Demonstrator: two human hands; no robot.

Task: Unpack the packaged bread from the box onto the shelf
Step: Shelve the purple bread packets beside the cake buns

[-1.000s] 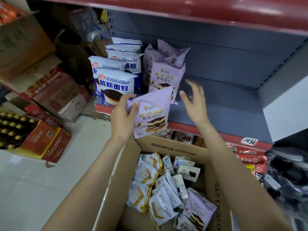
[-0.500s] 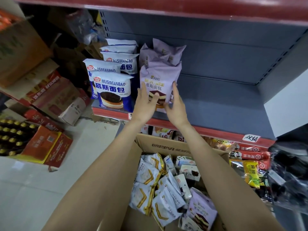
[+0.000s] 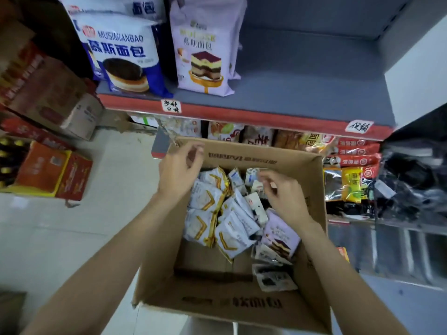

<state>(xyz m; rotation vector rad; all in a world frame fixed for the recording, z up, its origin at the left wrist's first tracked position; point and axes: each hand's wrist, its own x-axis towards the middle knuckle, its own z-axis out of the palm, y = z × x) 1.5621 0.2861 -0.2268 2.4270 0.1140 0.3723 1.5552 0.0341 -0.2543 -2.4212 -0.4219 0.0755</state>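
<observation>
Above the open brown cardboard box (image 3: 242, 308), both hands empty, loosely curled. Left hand (image 3: 180, 171) over the far left corner, right hand (image 3: 281, 193) over the packets at the far right; neither touching a packet, as far as can be seen. Half a second ago both pressed against a lilac cake-print bread bag (image 3: 205, 48); now standing upright on the grey shelf with red front lip (image 3: 302, 93), released. One more bag shelved, then, and apparently reaching down for the next. Inside the box: a heap of small white packets with gold chevrons (image 3: 205, 206) at the left, a lilac cake-print packet (image 3: 279, 236) at the right, dark-printed sachets (image 3: 274, 279) nearer, bare cardboard floor near left. Left of the shelved lilac bag, touching or nearly so, a white-and-blue bread bag (image 3: 123, 54). Plenty of bare shelf to the right.
</observation>
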